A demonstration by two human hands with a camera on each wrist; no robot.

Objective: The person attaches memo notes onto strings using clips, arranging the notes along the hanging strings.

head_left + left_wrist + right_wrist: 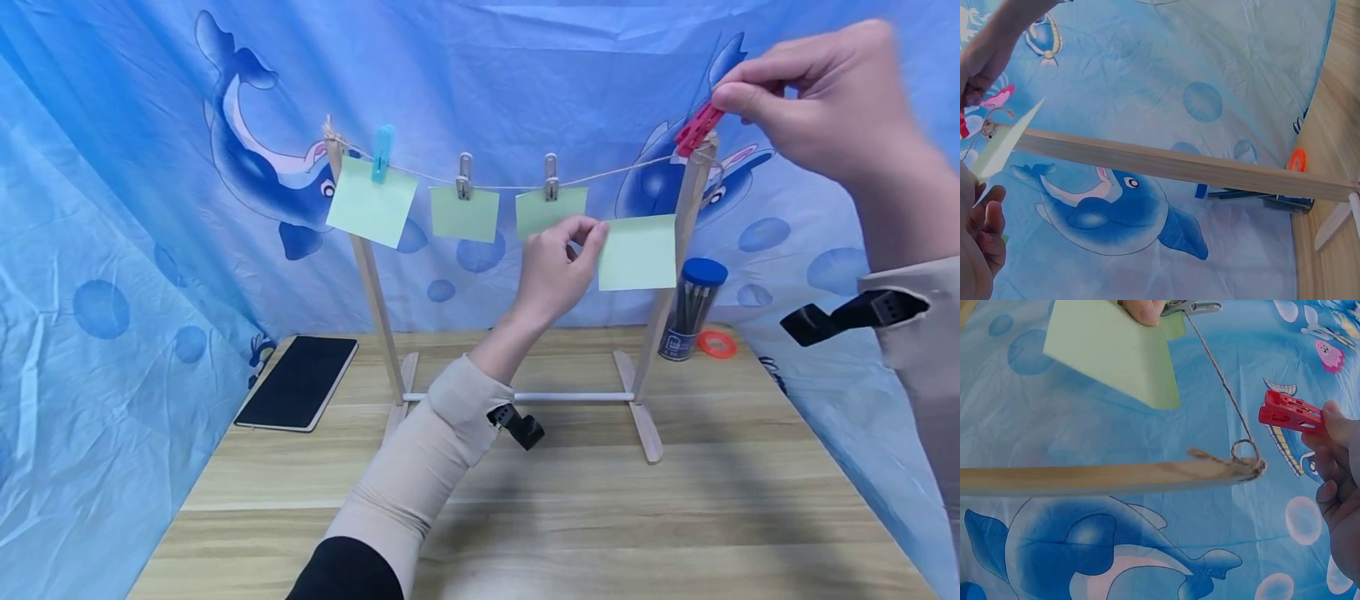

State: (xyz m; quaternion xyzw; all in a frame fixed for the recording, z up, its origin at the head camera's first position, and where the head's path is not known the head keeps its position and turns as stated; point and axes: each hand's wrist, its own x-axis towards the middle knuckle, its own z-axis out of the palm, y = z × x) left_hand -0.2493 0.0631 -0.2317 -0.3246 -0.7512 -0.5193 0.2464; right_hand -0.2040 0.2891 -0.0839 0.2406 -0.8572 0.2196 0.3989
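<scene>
Between thumb and fingers, my left hand (pixel 558 271) pinches the left edge of a pale green paper square (pixel 637 252), held a little below the string (pixel 622 169). My right hand (pixel 832 104) pinches a red clothespin (pixel 699 129) by one end, near the top of the right post. The right wrist view shows the clothespin (pixel 1291 412) apart from the string and the paper (pixel 1110 353). Along the string hang several green notes: one under a blue clothespin (pixel 382 154), one under a metal clip (pixel 464 175), one under another metal clip (pixel 552 177), partly behind my left hand.
The string is tied between two wooden posts (pixel 377 300) of a stand with a white crossbar (pixel 573 397). A black notebook (pixel 298 383) lies at the left. Behind the right post are a blue-lidded pencil jar (pixel 693 308) and an orange ring (pixel 717 344). A blue dolphin-print curtain (pixel 495 100) hangs behind.
</scene>
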